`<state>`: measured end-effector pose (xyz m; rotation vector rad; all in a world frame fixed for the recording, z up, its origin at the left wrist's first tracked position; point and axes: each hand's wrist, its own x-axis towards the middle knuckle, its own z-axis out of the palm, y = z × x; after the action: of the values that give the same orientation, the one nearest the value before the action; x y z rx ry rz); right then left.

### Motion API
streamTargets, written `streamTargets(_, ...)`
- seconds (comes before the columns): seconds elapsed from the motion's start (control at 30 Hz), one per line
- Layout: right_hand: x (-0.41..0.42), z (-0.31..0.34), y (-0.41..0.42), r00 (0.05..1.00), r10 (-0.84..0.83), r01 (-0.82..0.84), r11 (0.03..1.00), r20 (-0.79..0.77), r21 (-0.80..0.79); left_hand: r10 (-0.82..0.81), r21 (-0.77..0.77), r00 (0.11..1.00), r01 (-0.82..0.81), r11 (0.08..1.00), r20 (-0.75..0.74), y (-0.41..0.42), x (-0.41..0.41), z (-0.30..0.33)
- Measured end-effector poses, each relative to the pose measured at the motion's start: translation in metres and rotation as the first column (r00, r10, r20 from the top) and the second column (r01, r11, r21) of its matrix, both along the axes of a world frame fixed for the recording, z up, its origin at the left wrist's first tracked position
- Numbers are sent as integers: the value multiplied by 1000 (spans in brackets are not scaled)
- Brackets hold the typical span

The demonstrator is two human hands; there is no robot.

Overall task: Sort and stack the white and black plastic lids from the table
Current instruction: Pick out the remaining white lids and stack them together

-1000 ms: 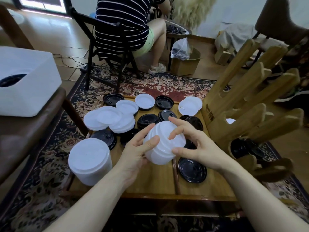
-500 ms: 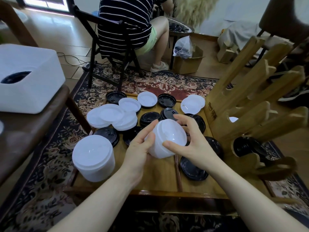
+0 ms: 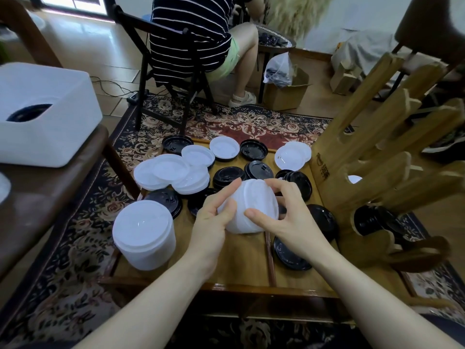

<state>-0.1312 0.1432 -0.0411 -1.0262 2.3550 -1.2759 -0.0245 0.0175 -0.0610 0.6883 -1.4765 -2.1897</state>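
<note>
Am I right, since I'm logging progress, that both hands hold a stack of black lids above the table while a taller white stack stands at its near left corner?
Not quite. The held stack is white, not black, as the head view shows. The left hand and right hand grip it above the table, and the taller white stack does stand at the near left corner.

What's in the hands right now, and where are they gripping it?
A stack of white lids, held between both hands above the table: left hand on its left side, right hand on its right side.
</note>
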Motion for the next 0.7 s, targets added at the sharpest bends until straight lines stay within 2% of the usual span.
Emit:
streamTargets(0.2, -1, 2, 0, 999, 39, -39, 999, 9, -5, -22, 26, 1000, 22, 999, -12, -1, 1, 2)
streamTargets(0.33, 2, -1, -1, 999, -31, 33, 998, 34, -51, -25, -71, 998, 21, 997, -49, 2, 2, 4)
streamTargets(0.5, 2, 0, -1, 998, -35, 38, 998, 56, -51, -27, -92, 998, 22, 996, -52, 3, 2, 6)
streamTargets(0.7, -8, 8, 3, 969, 6, 18, 995, 246, -95, -65, 4, 998, 65, 998, -26, -3, 2, 8)
